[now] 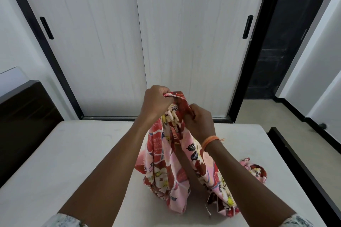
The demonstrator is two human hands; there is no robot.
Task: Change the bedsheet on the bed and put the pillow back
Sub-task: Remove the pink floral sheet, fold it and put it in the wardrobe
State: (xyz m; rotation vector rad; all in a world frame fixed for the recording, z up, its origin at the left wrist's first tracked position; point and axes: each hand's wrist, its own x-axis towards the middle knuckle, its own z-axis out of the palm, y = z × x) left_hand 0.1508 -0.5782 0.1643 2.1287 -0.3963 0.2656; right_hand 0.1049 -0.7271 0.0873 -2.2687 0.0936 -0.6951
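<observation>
Both hands (156,101) (200,121) grip floral bedsheet (166,162) above mattress (73,153).

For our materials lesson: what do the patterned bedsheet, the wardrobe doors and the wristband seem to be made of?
Bedsheet: thin woven cloth, probably cotton, matt; it drapes and creases softly.
Wardrobe doors: pale laminate or painted board, smooth, with faint grain lines.
Wristband: orange thread or cord; a frayed end sticks out.

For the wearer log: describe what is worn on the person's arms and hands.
Both hands are bare: the left hand and right hand wear no gloves. The right wrist carries an orange thread band with a frayed end. Short sleeves of pale, grey-patterned fabric show at both upper arms; the forearms are uncovered.
</observation>
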